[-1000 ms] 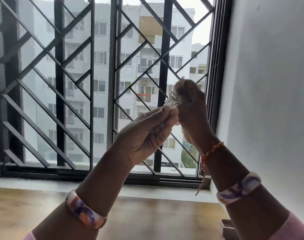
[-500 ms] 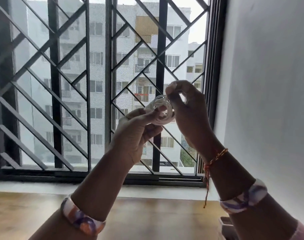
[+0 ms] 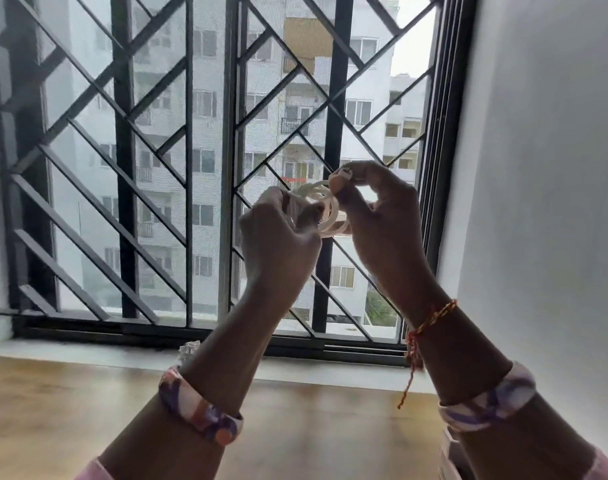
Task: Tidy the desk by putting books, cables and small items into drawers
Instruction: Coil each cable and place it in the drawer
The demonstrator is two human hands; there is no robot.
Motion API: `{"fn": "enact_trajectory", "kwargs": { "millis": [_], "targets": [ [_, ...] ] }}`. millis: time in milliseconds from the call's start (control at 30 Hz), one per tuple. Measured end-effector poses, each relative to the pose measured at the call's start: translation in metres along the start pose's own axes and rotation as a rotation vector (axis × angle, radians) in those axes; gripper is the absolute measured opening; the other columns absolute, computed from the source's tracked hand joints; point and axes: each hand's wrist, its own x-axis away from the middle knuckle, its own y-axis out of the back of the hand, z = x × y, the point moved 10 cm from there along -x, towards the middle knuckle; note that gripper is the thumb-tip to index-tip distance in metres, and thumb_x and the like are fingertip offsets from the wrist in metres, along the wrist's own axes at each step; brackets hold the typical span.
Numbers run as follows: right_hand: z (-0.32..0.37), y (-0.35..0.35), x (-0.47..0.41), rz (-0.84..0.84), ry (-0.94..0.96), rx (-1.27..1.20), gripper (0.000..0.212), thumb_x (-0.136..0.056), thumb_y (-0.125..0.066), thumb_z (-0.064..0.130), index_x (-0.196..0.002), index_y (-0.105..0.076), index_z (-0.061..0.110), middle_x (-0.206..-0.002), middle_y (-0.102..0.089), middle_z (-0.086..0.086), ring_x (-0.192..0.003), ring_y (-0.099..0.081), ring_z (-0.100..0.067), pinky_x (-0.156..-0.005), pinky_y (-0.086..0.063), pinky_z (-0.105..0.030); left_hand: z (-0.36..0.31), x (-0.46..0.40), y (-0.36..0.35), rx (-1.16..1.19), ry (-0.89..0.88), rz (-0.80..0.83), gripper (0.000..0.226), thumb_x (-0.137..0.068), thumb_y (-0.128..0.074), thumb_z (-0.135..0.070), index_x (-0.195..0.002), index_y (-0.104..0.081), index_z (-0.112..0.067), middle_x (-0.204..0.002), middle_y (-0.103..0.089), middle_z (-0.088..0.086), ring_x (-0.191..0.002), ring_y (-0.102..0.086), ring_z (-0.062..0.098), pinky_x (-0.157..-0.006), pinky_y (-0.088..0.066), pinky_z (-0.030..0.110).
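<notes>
White cable (image 3: 325, 211) coiled into small loops, held up at centre frame, in front of the window grille (image 3: 178, 161) and well above the wooden desk (image 3: 70, 410) along the bottom. Left hand (image 3: 278, 237) raised just left of centre, fingers curled round the left side of the coil, thumb pressed against the loops. Right hand (image 3: 382, 220) just right of centre, thumb and forefinger closed in a pinch on what looked like the cable's plug end at the top of the coil, remaining fingers curled loosely below. Patterned bangles on both forearms; red thread (image 3: 420, 337) tied at the right wrist, loose end hanging. Small pale object on the sill (image 3: 188, 349) behind the left forearm, too blurred to identify. White wall (image 3: 544, 168) filling the right of the frame. No drawer in view. Cable judged light, soft and springy: likely to unwind if released, not fragile except at the plug. Best held across the whole bundle, all loops pinched together, free end tucked or wound round the coil before stowing. Coiling judged nearly complete; securing the end and carrying the bundle down to a drawer judged not yet done.
</notes>
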Motion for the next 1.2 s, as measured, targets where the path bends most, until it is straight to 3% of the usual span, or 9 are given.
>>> {"fn": "enact_trajectory", "kwargs": {
  "millis": [167, 367, 567, 633, 733, 800, 867, 1000, 1200],
  "targets": [
    [-0.014, -0.012, 0.003, 0.082, -0.149, -0.165, 0.016, -0.087, -0.059, 0.02, -0.074, -0.059, 0.028, -0.07, -0.059, 0.019, -0.076, -0.057, -0.01, -0.075, -0.055, -0.05, -0.012, 0.007, 0.008, -0.087, -0.133, -0.067, 0.016, -0.079, -0.069, -0.018, -0.088, -0.063, -0.006, -0.08, -0.069, 0.007, -0.062, -0.055, 0.015, -0.058, -0.035, 0.019],
    [-0.023, -0.034, 0.01, 0.32, -0.454, -0.478, 0.017, -0.095, -0.047, 0.018, -0.08, -0.053, 0.018, -0.069, -0.056, 0.005, -0.065, -0.056, -0.011, -0.068, -0.053, -0.036, -0.022, 0.01, 0.011, -0.037, -0.244, -0.06, 0.015, -0.08, -0.068, -0.015, -0.089, -0.063, -0.005, -0.078, -0.069, 0.007, -0.066, -0.064, 0.023, -0.063, -0.051, 0.033],
    [-0.004, -0.034, -0.004, 0.256, -0.202, -0.058, 0.017, -0.095, -0.049, 0.022, -0.079, -0.053, 0.019, -0.064, -0.052, 0.005, -0.057, -0.049, -0.008, -0.057, -0.04, -0.023, -0.016, 0.009, 0.013, 0.051, -0.161, -0.162, 0.009, -0.082, -0.063, -0.007, -0.089, -0.061, -0.001, -0.076, -0.058, 0.001, -0.062, -0.049, 0.014, -0.057, -0.03, 0.016],
    [0.008, -0.036, -0.007, 0.231, -0.059, 0.159, 0.017, -0.092, -0.052, 0.025, -0.076, -0.051, 0.024, -0.063, -0.056, 0.006, -0.057, -0.055, -0.011, -0.055, -0.04, -0.025, -0.012, 0.007, 0.016, 0.052, -0.14, -0.194, 0.004, -0.081, -0.062, -0.006, -0.084, -0.062, -0.003, -0.071, -0.056, -0.001, -0.053, -0.044, 0.004, -0.051, -0.028, 0.015],
    [0.013, -0.032, -0.004, 0.129, 0.017, 0.221, 0.016, -0.09, -0.056, 0.024, -0.08, -0.058, 0.012, -0.067, -0.064, -0.003, -0.061, -0.062, -0.021, -0.057, -0.048, -0.033, -0.005, 0.004, 0.021, 0.054, -0.111, -0.224, 0.006, -0.08, -0.062, -0.007, -0.083, -0.067, -0.007, -0.067, -0.058, -0.004, -0.05, -0.043, -0.007, -0.048, -0.033, 0.008],
    [0.005, -0.028, 0.002, 0.064, -0.067, 0.118, 0.016, -0.088, -0.059, 0.025, -0.079, -0.061, 0.011, -0.068, -0.066, -0.007, -0.058, -0.062, -0.023, -0.054, -0.049, -0.037, -0.002, 0.005, 0.024, 0.055, -0.111, -0.238, 0.007, -0.079, -0.06, -0.007, -0.079, -0.067, -0.008, -0.064, -0.061, -0.001, -0.046, -0.043, 0.001, -0.048, -0.035, 0.017],
    [-0.012, -0.025, 0.009, 0.027, -0.277, -0.112, 0.017, -0.089, -0.06, 0.025, -0.079, -0.062, 0.012, -0.064, -0.061, -0.011, -0.051, -0.053, -0.02, -0.046, -0.042, -0.03, -0.003, 0.007, 0.026, 0.096, -0.143, -0.222, 0.009, -0.079, -0.06, -0.008, -0.079, -0.069, -0.009, -0.063, -0.062, -0.002, -0.048, -0.047, 0.005, -0.049, -0.038, 0.02],
    [-0.038, -0.032, 0.025, 0.015, -0.69, -0.624, 0.014, -0.085, -0.065, 0.023, -0.09, -0.054, 0.015, -0.056, -0.058, -0.002, -0.044, -0.051, -0.012, -0.043, -0.041, -0.019, -0.021, 0.018, 0.033, 0.08, -0.276, -0.184, 0.01, -0.082, -0.062, -0.011, -0.084, -0.072, -0.011, -0.063, -0.063, -0.008, -0.046, -0.048, -0.002, -0.05, -0.038, 0.007],
    [-0.044, -0.024, 0.032, -0.108, -0.743, -0.761, 0.009, -0.085, -0.064, 0.018, -0.08, -0.058, 0.013, -0.053, -0.059, -0.001, -0.043, -0.052, -0.012, -0.041, -0.045, -0.019, -0.051, 0.031, 0.03, -0.055, -0.513, -0.105, 0.017, -0.085, -0.058, -0.014, -0.092, -0.072, -0.005, -0.066, -0.069, 0.008, -0.054, -0.061, 0.021, -0.053, -0.038, 0.022]
  ]
}}
